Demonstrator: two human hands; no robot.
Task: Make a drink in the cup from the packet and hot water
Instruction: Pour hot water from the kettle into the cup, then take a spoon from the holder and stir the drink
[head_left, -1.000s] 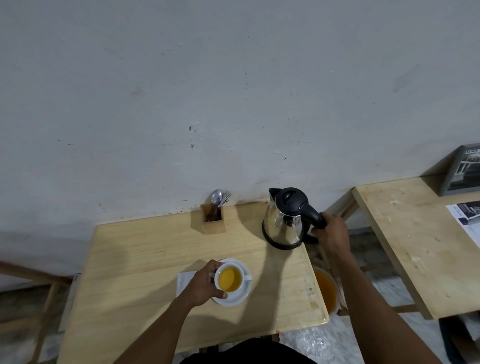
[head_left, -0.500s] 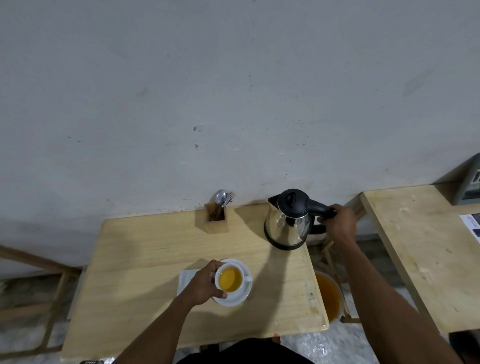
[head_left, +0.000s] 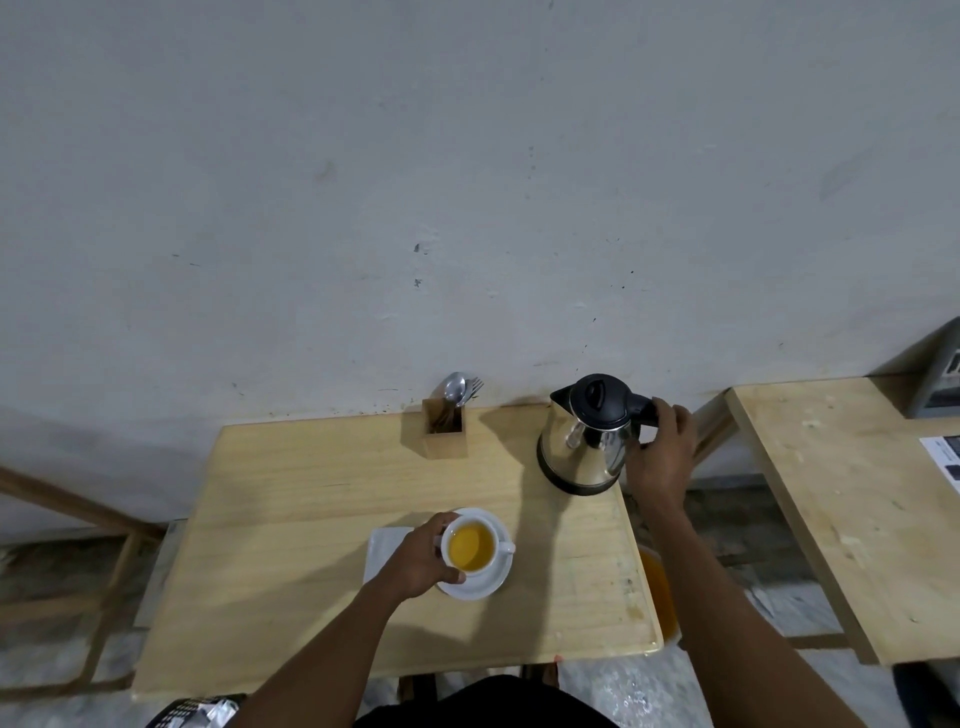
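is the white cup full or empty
Nearly full: amber liquid fills the white ceramic cup close to its rim, on its white saucer.

Single head-worn wide-angle view, looking forward and steeply down from above the near edge of the pale wooden table (head_left: 311, 519). Faces the grey plastered wall (head_left: 467, 182) rising behind the table and filling the upper half of the frame. Close enough for both forearms to enter from below the table. Edges bowed by the lens; no second view.
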